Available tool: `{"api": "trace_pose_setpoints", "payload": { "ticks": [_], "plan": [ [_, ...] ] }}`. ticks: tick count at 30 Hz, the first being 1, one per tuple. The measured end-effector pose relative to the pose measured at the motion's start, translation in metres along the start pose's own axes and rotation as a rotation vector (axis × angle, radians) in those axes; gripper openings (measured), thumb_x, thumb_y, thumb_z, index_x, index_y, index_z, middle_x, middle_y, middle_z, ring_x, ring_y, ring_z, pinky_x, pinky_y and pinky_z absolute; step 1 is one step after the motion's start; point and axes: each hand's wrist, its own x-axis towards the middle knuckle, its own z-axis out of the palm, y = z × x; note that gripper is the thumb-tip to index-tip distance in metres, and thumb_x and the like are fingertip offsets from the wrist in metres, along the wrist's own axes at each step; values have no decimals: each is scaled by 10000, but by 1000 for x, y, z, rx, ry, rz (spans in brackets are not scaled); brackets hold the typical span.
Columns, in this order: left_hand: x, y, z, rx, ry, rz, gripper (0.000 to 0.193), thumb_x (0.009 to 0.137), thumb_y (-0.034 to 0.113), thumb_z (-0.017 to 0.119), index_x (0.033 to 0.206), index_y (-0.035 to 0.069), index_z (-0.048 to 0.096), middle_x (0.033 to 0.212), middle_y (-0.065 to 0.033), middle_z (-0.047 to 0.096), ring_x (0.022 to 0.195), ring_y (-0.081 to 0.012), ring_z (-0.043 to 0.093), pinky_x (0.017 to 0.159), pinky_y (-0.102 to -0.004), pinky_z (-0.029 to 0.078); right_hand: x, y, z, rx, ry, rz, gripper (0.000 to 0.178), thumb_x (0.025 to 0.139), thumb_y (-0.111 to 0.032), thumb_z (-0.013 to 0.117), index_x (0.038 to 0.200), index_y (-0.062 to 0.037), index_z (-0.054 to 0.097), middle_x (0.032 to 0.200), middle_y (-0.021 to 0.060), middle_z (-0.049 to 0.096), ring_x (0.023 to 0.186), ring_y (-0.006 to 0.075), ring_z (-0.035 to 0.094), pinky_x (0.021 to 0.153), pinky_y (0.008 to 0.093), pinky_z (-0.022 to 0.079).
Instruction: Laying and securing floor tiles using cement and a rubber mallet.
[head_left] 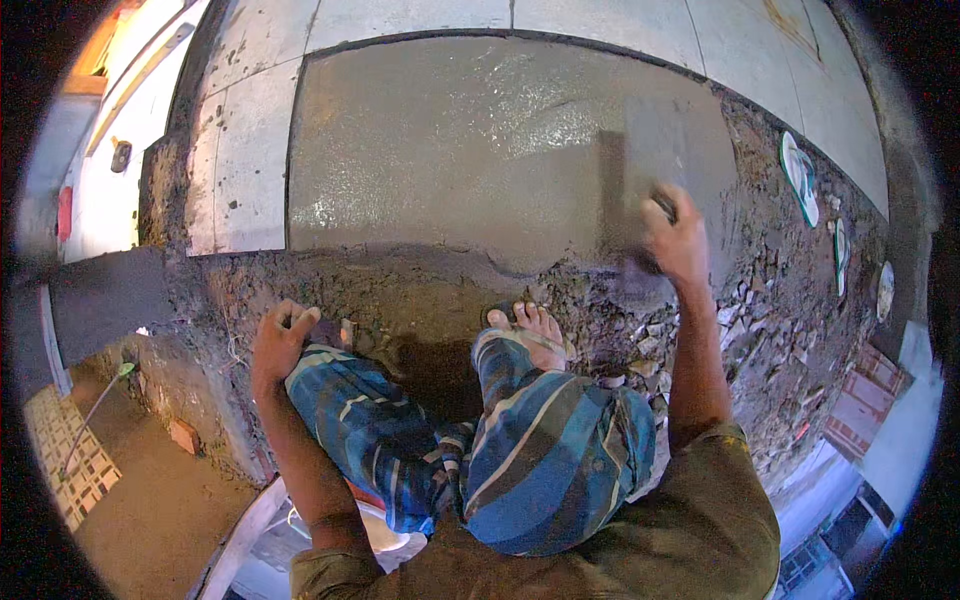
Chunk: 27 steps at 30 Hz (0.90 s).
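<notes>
My right hand (pixel 678 240) is closed around the handle of a plastering trowel (pixel 648 165). Its long grey blade lies against the wet mortar (pixel 430 140) near the right end of that patch, and blends into it in colour. The mortar is smooth and shiny in places, with a ragged near edge. At my left knee, my left hand (pixel 282 345) rests in a loose fist on the blue checked cloth (pixel 370 420), and no tool shows in it. A bare foot (pixel 535 335) stands on the soil just short of the mortar.
Large pale tiles (pixel 245 160) border the mortar on its left and far sides. Broken rubble (pixel 740 330) covers the ground at right, with white sandals (pixel 798 178) beyond. A brick piece (pixel 185 437) lies on lower ground at left. Stacked reddish blocks (pixel 862 400) stand far right.
</notes>
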Motion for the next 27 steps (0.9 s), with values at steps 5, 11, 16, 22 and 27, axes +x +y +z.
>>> {"api": "trace_pose_setpoints", "payload": {
  "ticks": [5,11,16,22,27],
  "plan": [
    [39,-15,-2,71,18,114,414,823,343,695,727,-7,495,679,-125,503,646,-239,463,623,-398,393,33,-5,118,222,-143,-186,285,942,-151,576,1215,-78,608,805,17,614,644,95,563,549,270,464],
    [40,-43,8,139,110,338,377,861,307,661,726,-4,497,629,-123,463,606,-248,471,598,-404,380,81,-8,200,-5,130,-154,200,896,-224,575,924,-50,670,868,207,676,830,340,674,748,420,522],
    [40,-23,6,-147,-74,137,370,875,302,668,713,13,503,609,-64,450,596,-195,461,589,-366,382,70,25,125,-163,288,-117,185,874,-195,567,894,-37,661,896,234,665,882,398,653,770,468,515],
    [38,-6,13,-57,5,367,332,877,269,672,690,37,525,623,-6,478,596,-117,447,563,-315,370,36,94,37,-376,487,-149,246,914,-263,527,947,-70,675,868,246,668,840,449,648,750,514,524],
    [44,-22,10,-122,-43,238,303,867,268,675,711,28,576,631,-14,504,600,-122,448,562,-317,365,-6,138,-60,-218,577,8,188,880,-194,614,980,-45,672,907,207,689,784,361,682,734,409,542]
  ]
}}
